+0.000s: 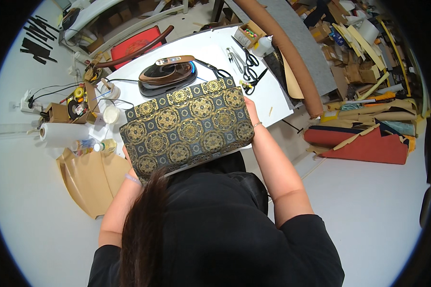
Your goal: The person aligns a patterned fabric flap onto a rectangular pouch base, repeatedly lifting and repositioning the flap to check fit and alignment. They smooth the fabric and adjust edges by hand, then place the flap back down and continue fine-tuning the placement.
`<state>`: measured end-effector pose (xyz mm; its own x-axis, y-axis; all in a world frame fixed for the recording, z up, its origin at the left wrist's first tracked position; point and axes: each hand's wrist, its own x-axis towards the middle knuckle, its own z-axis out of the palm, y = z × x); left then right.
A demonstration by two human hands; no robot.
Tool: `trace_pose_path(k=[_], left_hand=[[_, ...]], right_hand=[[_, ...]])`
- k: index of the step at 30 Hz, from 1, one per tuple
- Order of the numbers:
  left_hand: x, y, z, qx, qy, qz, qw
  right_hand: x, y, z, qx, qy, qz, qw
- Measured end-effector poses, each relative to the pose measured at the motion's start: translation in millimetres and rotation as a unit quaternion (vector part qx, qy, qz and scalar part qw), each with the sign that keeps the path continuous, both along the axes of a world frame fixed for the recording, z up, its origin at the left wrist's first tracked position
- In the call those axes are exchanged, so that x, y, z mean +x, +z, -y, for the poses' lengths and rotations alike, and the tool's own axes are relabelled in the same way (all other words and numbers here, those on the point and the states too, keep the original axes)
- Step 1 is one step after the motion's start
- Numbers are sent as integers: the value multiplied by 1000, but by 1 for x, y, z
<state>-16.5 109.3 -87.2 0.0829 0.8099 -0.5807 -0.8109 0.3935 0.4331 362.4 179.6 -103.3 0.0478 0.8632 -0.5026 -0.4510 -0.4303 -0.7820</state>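
The person's dark hair [143,225] and black top [215,239] are filling the 6 o'clock area, closest to the lens. Just beyond, both hands are holding a brocade-covered box [187,126], dark blue with gold medallions, raised in front of the chest and above the near edge of the white worktable [210,48]. The right hand [250,109] is closing around the box's 3 o'clock end, fingers wrapping its far corner. The left hand [128,155] is gripping the 9 o'clock end; its fingers are mostly hidden behind the box, so the closure there cannot be fully judged.

At 12 o'clock of the box, an electric iron [167,76] is sitting on the table, with scissors [249,67] at 1 o'clock and a glue bottle [105,145] at 9 o'clock.

Risk assessment: the box is being supported only at its ends. A slackening grip would likely let it tilt and drop onto the table edge. Swinging it forward could strike the iron, possibly marking the fabric.
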Motion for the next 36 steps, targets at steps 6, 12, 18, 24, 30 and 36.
trace_pose_path(k=[6, 12, 18, 24, 30, 36], left_hand=[[-3, -2, 4, -4, 4, 13, 1000], [-3, -2, 5, -6, 0, 30, 1000], [-4, -3, 3, -5, 0, 39, 999], [-4, -12, 4, -3, 2, 40, 999], [-4, -14, 4, -3, 0, 42, 999], [-9, -19, 6, -5, 5, 55, 998]], right_hand=[[5, -14, -3, -1, 3, -22, 1000], [6, -10, -1, -2, 0, -21, 1000], [7, -12, -2, -8, 2, -25, 1000], [3, -9, -1, 4, 12, 0, 1000], [6, -11, -1, -4, 9, 3, 1000], [14, -29, -4, -1, 13, 1, 1000]])
